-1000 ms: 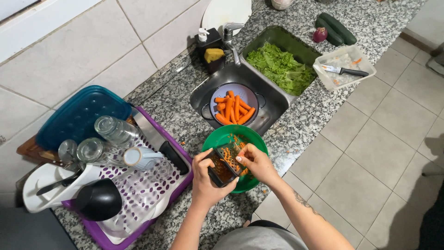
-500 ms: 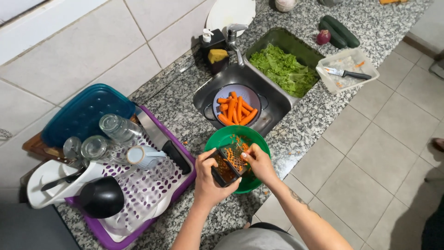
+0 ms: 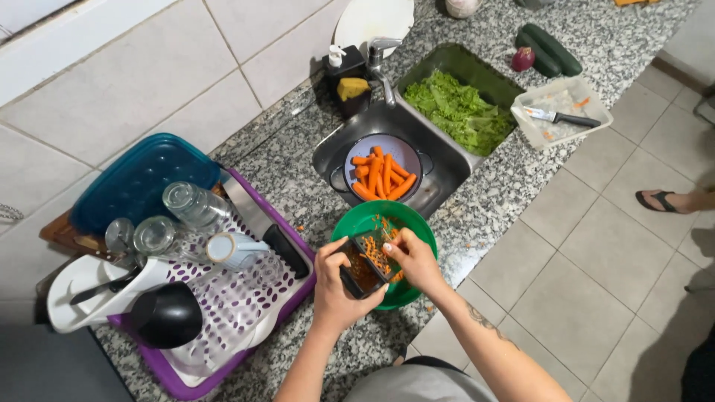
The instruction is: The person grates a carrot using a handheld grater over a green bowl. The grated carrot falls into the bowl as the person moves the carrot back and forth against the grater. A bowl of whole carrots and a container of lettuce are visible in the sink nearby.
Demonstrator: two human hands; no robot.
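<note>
Now left hand (image 3: 335, 286) clamped round grater (image 3: 365, 262), right hand (image 3: 413, 260) gripping carrot (image 3: 389, 240) over green bowl (image 3: 357, 219).

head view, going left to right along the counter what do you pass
black bowl → purple drying rack → left hand holding grater → green bowl → lettuce → clear tray with knife

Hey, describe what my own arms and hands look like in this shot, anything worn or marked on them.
Both arms are bare to the edge of the picture, with no sleeves showing. The left hand and the right hand wear no gloves; rings or a watch are not visible. The right forearm carries a small dark tattoo along its upper side. The fingers are bare; nail detail is too small to tell.
</note>
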